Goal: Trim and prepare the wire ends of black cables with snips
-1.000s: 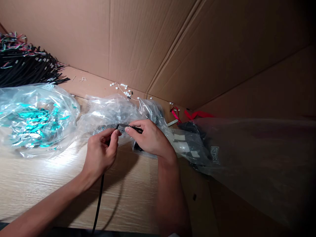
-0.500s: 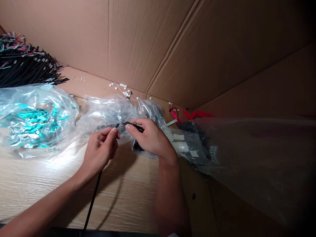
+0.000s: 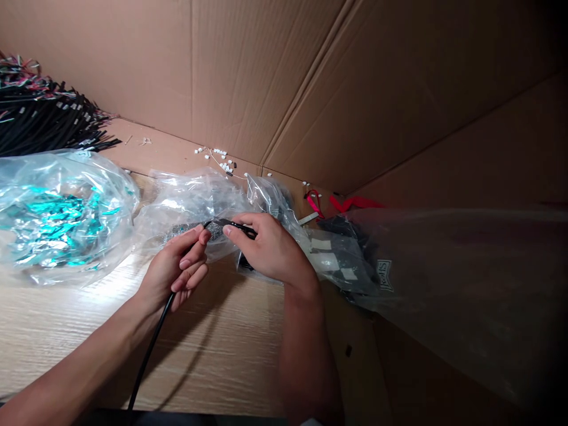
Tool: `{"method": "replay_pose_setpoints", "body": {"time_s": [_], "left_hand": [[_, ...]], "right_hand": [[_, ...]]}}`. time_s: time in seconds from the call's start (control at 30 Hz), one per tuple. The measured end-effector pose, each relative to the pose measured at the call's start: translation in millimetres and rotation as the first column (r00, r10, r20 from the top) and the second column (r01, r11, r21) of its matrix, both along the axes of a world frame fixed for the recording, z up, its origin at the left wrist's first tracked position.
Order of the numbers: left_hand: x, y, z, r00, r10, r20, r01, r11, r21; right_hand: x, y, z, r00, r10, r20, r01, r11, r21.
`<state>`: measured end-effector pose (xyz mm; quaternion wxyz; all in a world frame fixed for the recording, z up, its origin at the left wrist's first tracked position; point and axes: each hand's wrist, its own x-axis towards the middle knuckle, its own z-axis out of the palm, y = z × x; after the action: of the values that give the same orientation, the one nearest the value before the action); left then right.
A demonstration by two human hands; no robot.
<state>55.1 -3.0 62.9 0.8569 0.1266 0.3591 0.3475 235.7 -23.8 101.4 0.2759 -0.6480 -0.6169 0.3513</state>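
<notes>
My left hand [image 3: 181, 263] pinches a black cable [image 3: 153, 349] near its end between thumb and forefinger, the other fingers loosely curled. The cable runs from the hand down to the table's front edge. My right hand [image 3: 261, 239] is closed around a slim black tool [image 3: 244, 229] with a flat grey, blade-like tip [image 3: 220, 222]. That tip points left and lies at the cable's end; whether it touches cannot be made out. Behind both hands lies a clear plastic bag [image 3: 186, 192] with small dark parts showing through.
At the left sits a clear bag with teal shiny pieces [image 3: 57, 228], and behind it a pile of black cables [image 3: 48, 118]. White connectors [image 3: 226, 167] lie scattered by the cardboard wall [image 3: 248, 77]. Red straps [image 3: 355, 203] and a large clear bag [image 3: 421, 266] are at the right.
My left hand has turned, its fingers loosening and the palm showing more. The cable's lower part has swung left. The right hand has barely moved and keeps its tool.
</notes>
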Motion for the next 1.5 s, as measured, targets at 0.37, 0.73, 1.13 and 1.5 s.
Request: {"method": "replay_pose_setpoints", "body": {"time_s": [0.37, 0.73, 1.13, 1.5], "left_hand": [[3.5, -1.9, 0.6, 0.998, 0.043, 0.036, -0.042, 0.999, -0.032], [1.5, 2.7, 4.5, 0.978, 0.074, 0.195, -0.04, 0.984, -0.174], [-3.8, -2.0, -3.0, 0.925, 0.1, 0.366, -0.003, 0.966, -0.257], [-1.4, -0.7, -5.0, 0.946, 0.073, 0.315, 0.003, 0.972, -0.235]], "right_hand": [[0.8, 0.5, -4.2, 0.999, 0.028, 0.028, -0.029, 0.998, 0.05], [1.3, -0.8, 2.3, 0.998, 0.024, 0.057, -0.026, 0.999, 0.021], [1.6, -3.9, -1.4, 0.992, -0.014, 0.124, 0.007, 0.999, 0.051], [2.5, -2.4, 1.0, 0.991, 0.034, 0.128, -0.037, 0.999, 0.019]]}}
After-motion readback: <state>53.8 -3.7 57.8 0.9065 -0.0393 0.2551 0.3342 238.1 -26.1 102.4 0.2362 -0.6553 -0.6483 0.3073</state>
